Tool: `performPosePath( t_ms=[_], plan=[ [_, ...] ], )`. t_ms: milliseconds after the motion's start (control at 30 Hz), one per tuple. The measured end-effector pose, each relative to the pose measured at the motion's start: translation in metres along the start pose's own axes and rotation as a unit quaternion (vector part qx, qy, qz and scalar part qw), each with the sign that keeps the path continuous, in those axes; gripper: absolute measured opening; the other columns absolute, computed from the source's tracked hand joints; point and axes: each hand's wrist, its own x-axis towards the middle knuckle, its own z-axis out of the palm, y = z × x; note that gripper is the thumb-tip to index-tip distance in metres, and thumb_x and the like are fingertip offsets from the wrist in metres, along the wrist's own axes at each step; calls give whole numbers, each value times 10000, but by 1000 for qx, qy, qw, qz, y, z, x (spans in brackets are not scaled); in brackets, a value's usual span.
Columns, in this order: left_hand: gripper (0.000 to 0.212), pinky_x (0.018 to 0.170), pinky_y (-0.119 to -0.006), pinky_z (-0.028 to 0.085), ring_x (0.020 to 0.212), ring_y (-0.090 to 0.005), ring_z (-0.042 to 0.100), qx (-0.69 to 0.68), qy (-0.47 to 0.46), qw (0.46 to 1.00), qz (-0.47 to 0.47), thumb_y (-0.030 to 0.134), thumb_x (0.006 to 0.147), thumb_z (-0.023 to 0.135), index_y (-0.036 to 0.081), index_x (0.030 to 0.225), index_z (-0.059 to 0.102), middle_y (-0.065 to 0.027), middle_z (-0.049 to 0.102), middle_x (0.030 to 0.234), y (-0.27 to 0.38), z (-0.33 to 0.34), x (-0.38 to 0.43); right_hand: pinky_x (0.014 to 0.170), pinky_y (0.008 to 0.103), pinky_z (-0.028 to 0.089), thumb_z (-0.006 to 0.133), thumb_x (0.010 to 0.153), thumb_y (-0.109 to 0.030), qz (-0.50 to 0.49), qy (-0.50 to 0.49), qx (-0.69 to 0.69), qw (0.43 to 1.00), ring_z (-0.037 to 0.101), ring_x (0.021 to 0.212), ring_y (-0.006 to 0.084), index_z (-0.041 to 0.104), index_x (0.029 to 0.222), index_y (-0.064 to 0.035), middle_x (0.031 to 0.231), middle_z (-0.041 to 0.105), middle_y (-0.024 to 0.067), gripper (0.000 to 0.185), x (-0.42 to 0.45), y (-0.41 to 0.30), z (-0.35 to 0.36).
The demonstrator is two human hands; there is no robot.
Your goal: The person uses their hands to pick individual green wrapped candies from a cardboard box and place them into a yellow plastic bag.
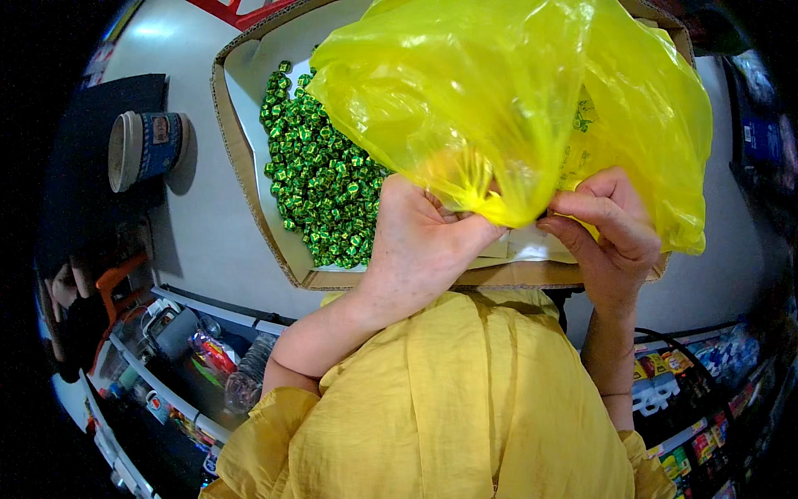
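A yellow translucent plastic bag (461,93) billows above a shallow cardboard box (249,181). My left hand (424,243) grips a gathered, twisted part of the bag near its lower edge. Close beside it, my right hand (611,231) pinches the plastic at the bunched part between thumb and forefinger. Small green foil-wrapped pieces (324,168), which look like candies, lie heaped in the left part of the box. The bag hides much of the box's middle and right. Green print (584,112) shows on the bag.
A paper cup (146,150) with a dark patterned sleeve lies or tilts at the left of the grey table (206,218). Below left, shelves (181,365) hold plastic bottles and packets. Colourful packages (667,365) fill shelves at lower right. A red frame (240,12) stands at the top.
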Motion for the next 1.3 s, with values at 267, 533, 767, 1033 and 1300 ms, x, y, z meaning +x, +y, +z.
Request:
performPosePath(
  t_ms=[267, 533, 767, 1033, 1300],
  plan=[
    [286, 668, -208, 466, 728, -73, 563, -93, 1, 994, -56, 18, 713, 697, -19, 971, 581, -9, 606, 794, 7, 5, -1, 547, 228, 383, 741, 620, -30, 0, -4, -38, 999, 492, 626, 139, 671, 844, -68, 686, 517, 30, 238, -2, -3, -4],
    [395, 707, -224, 475, 757, -96, 583, -191, 2, 978, -83, -29, 687, 693, -33, 1054, 549, -35, 617, 847, 9, 3, -4, 603, 212, 389, 695, 700, -59, 63, -2, 32, 997, 490, 669, 108, 627, 917, -7, 759, 557, 29, 233, -8, -2, -9],
    [413, 722, -224, 468, 781, -95, 579, -155, -27, 978, -136, -17, 677, 704, -37, 1059, 549, -53, 613, 909, 14, -2, -8, 607, 174, 390, 598, 799, 0, 280, -2, 337, 899, 504, 679, 45, 592, 879, 17, 762, 558, -10, 82, -6, -20, 0],
    [355, 721, -213, 451, 800, -77, 558, -109, -26, 992, -54, -23, 706, 673, -31, 1042, 558, -54, 601, 964, 5, -1, -11, 571, 170, 378, 609, 781, 31, 265, -17, 278, 923, 479, 636, 34, 581, 845, 14, 726, 539, -18, 72, -7, -25, -1],
    [346, 727, -211, 434, 792, -70, 536, -143, -35, 986, -73, 0, 702, 677, -17, 1028, 562, -45, 592, 971, 13, 0, -10, 608, 278, 370, 689, 625, -18, -58, 27, -85, 994, 468, 706, 176, 609, 857, -86, 820, 481, 52, 255, -12, -20, -10]
  ],
)
